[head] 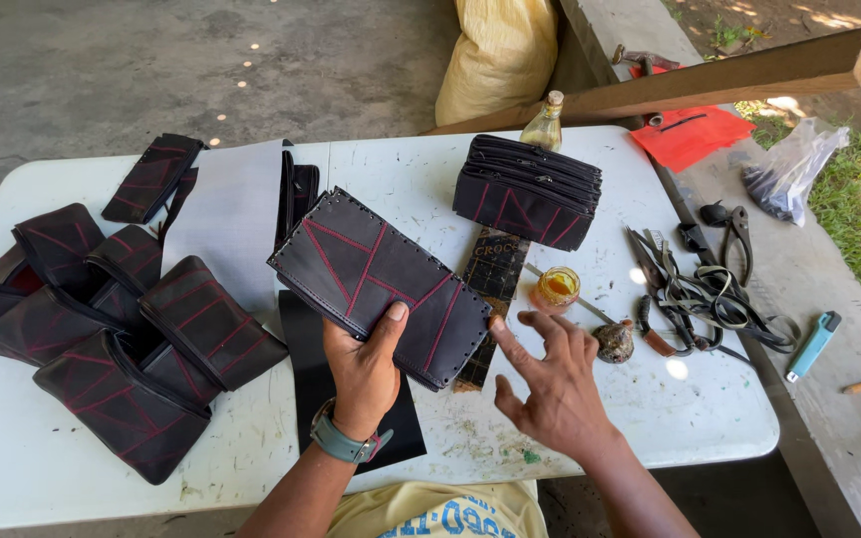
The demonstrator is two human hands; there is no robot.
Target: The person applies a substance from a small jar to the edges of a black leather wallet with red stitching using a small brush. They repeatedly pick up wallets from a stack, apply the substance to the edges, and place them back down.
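Leather panel, black with red stitched lines crossing it and a row of punched holes along its edges, is held tilted above the middle of the white table. Our left hand is clamped on its near edge, thumb on top and fingers beneath. Our right hand hovers just beside the panel's right corner, fingers spread apart and holding nothing; we cannot tell whether a fingertip touches the panel.

Packages noted: a clear plastic bag with dark contents lies on the concrete ledge beyond the table's right edge, and a flat red sheet lies near the far right corner. A yellow sack stands behind the far edge.

Containers: a small glass bottle with a cork stands at the far edge, behind a stack of finished black pouches. A small open jar holding an amber substance sits right of centre.

More black pouches with red stitching are heaped at the left edge. A tangle of scissors and black straps lies near the right edge, with a pale blue lighter on the ledge. A black sheet lies under the left hand.
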